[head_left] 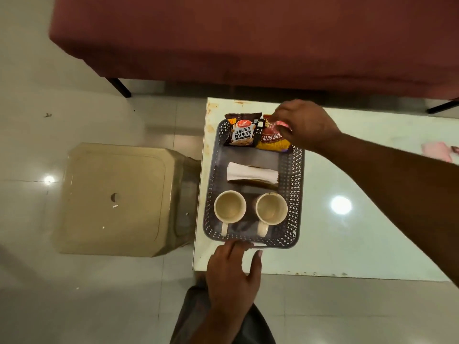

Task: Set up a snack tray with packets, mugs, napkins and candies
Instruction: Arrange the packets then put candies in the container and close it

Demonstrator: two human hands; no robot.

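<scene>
A grey perforated tray point(294, 184) lies on the white table point(347, 244). At its far end lean a salted peanuts packet point(243, 134) and a red and yellow aloo bhujia packet point(272, 142). A stack of white napkins point(252, 173) lies in the middle. Two cream mugs, one on the left point(229, 210) and one on the right point(271, 211), stand at the near end. My right hand point(304, 124) hovers over the bhujia packet, pinching a small pink-red wrapped piece point(282, 125). My left hand point(232, 271) rests at the tray's near rim, fingers touching it.
A beige plastic stool point(111, 197) stands left of the table. A maroon sofa point(248, 38) spans the back, with black legs. A pink object point(437, 151) lies at the table's far right. Glossy white floor tiles surround everything.
</scene>
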